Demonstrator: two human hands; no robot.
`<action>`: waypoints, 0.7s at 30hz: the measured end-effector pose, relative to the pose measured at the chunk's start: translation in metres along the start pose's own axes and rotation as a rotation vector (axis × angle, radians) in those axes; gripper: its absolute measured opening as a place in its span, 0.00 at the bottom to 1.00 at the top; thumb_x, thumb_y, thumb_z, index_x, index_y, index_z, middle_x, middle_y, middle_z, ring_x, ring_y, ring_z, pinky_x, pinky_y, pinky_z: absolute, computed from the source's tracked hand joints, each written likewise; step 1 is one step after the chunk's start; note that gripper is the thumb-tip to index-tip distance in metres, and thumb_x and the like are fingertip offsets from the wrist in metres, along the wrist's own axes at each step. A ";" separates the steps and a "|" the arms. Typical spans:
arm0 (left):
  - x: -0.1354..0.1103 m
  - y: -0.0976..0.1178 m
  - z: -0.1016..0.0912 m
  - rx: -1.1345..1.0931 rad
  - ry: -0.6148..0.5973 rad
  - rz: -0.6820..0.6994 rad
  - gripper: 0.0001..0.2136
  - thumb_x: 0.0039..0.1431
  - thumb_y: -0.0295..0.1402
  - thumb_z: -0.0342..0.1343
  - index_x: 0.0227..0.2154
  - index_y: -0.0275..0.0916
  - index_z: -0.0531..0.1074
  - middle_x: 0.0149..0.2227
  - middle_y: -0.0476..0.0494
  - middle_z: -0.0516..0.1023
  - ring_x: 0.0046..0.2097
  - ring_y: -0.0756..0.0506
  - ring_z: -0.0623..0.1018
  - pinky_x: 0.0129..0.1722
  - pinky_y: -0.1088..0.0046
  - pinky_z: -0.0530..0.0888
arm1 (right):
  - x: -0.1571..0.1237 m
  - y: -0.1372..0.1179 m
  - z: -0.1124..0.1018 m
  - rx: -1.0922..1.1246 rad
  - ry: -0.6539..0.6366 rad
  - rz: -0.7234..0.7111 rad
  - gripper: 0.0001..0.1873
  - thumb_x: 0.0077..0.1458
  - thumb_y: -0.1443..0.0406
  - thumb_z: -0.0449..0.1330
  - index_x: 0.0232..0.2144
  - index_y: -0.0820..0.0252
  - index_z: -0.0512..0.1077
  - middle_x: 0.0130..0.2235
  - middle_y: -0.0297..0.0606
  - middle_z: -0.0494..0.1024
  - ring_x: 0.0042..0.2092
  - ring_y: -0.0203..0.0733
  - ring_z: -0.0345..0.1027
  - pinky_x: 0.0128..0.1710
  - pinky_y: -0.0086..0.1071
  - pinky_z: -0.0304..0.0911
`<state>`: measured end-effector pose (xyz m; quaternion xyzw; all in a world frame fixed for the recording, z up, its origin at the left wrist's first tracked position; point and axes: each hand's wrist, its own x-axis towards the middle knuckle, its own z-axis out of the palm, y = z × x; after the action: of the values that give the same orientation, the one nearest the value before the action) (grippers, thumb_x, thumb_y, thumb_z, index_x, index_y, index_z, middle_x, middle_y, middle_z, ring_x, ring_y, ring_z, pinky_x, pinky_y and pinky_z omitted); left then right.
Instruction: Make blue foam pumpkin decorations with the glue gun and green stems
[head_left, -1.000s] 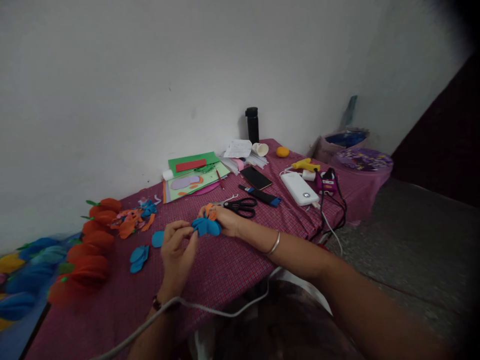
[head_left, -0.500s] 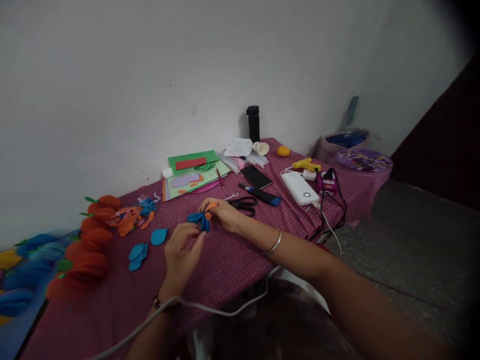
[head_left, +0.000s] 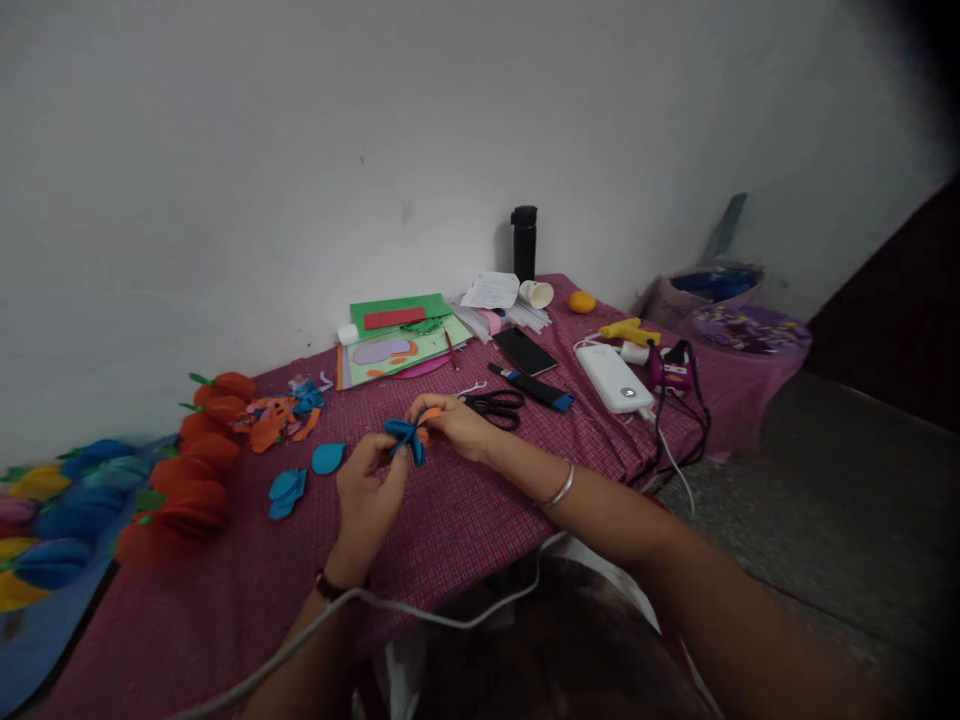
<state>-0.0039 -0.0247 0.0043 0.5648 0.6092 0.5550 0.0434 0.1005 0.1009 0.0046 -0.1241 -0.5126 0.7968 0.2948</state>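
Observation:
Between my two hands is a small blue felt flower (head_left: 406,434) with an orange felt piece (head_left: 428,415) at its right side. My left hand (head_left: 373,492) pinches the blue petals from the left, thumb and fingers closed. On the other side my right hand (head_left: 454,425) has its fingers closed on the orange piece against the flower. Left of my left hand lie a single blue petal (head_left: 328,458) and a small pile of blue petals (head_left: 286,493). Black-handled scissors (head_left: 496,407) rest just beyond my right hand.
Orange felt pumpkins (head_left: 196,470) line the left side, near felt scraps (head_left: 279,420). Foam sheets (head_left: 405,345), a phone (head_left: 525,350), a white power bank (head_left: 613,380), a yellow glue gun (head_left: 630,331) and a black bottle (head_left: 524,243) stand further back. A white cable (head_left: 450,627) crosses in front.
The view has shifted a little, so the table's things appear further right. My left fingers have closed in on the blue petals, which show turned and more spread.

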 end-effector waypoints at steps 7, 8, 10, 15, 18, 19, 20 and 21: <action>-0.002 0.001 -0.006 0.147 0.031 0.127 0.05 0.56 0.30 0.56 0.27 0.40 0.74 0.25 0.51 0.75 0.28 0.51 0.73 0.30 0.75 0.68 | -0.001 -0.001 0.000 0.047 -0.034 0.032 0.08 0.38 0.75 0.52 0.23 0.63 0.68 0.22 0.31 0.72 0.24 0.31 0.63 0.24 0.23 0.58; -0.002 0.001 -0.006 0.139 0.031 0.113 0.05 0.56 0.30 0.57 0.25 0.40 0.74 0.24 0.51 0.74 0.27 0.51 0.72 0.29 0.75 0.67 | -0.001 -0.002 0.000 0.058 -0.046 0.040 0.08 0.37 0.75 0.52 0.23 0.63 0.68 0.22 0.30 0.71 0.23 0.31 0.63 0.24 0.23 0.58; -0.001 0.001 -0.006 0.110 0.044 0.029 0.07 0.56 0.32 0.57 0.23 0.39 0.73 0.21 0.52 0.72 0.25 0.51 0.70 0.26 0.75 0.66 | -0.002 -0.002 0.000 0.073 -0.072 0.057 0.08 0.38 0.74 0.54 0.25 0.62 0.68 0.21 0.28 0.71 0.22 0.31 0.62 0.23 0.23 0.59; 0.001 -0.003 -0.002 -0.093 0.143 -0.116 0.06 0.55 0.33 0.58 0.35 0.39 0.72 0.25 0.52 0.72 0.26 0.51 0.71 0.28 0.76 0.68 | -0.001 0.002 -0.002 0.065 -0.129 0.111 0.07 0.39 0.70 0.57 0.26 0.60 0.66 0.22 0.28 0.72 0.24 0.33 0.66 0.26 0.27 0.65; -0.001 -0.003 -0.004 -0.061 0.170 0.052 0.07 0.56 0.30 0.57 0.38 0.41 0.72 0.30 0.50 0.74 0.31 0.50 0.73 0.33 0.74 0.70 | -0.001 0.003 -0.003 0.068 -0.163 0.127 0.07 0.39 0.70 0.56 0.27 0.60 0.65 0.21 0.28 0.71 0.23 0.32 0.65 0.26 0.27 0.65; -0.002 -0.002 -0.006 -0.012 0.132 0.125 0.05 0.57 0.28 0.55 0.36 0.41 0.73 0.30 0.49 0.74 0.32 0.50 0.73 0.33 0.74 0.70 | -0.001 0.004 -0.003 0.073 -0.174 0.127 0.07 0.39 0.71 0.56 0.27 0.60 0.65 0.21 0.28 0.71 0.22 0.32 0.64 0.25 0.26 0.64; -0.002 0.000 -0.008 0.031 0.083 0.192 0.06 0.58 0.27 0.53 0.33 0.41 0.74 0.30 0.49 0.74 0.32 0.50 0.73 0.33 0.74 0.70 | -0.001 0.004 -0.002 0.078 -0.183 0.124 0.07 0.39 0.71 0.55 0.27 0.60 0.65 0.20 0.27 0.70 0.22 0.31 0.63 0.24 0.26 0.63; -0.003 0.003 -0.010 0.060 0.031 0.243 0.08 0.59 0.26 0.51 0.31 0.41 0.74 0.30 0.48 0.74 0.32 0.50 0.73 0.33 0.74 0.69 | -0.001 0.004 -0.002 0.081 -0.188 0.120 0.07 0.38 0.71 0.55 0.26 0.60 0.65 0.20 0.27 0.70 0.21 0.31 0.62 0.23 0.25 0.63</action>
<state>-0.0078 -0.0338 0.0089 0.6268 0.5531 0.5465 -0.0507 0.1011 0.1008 -0.0002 -0.0673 -0.4969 0.8413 0.2020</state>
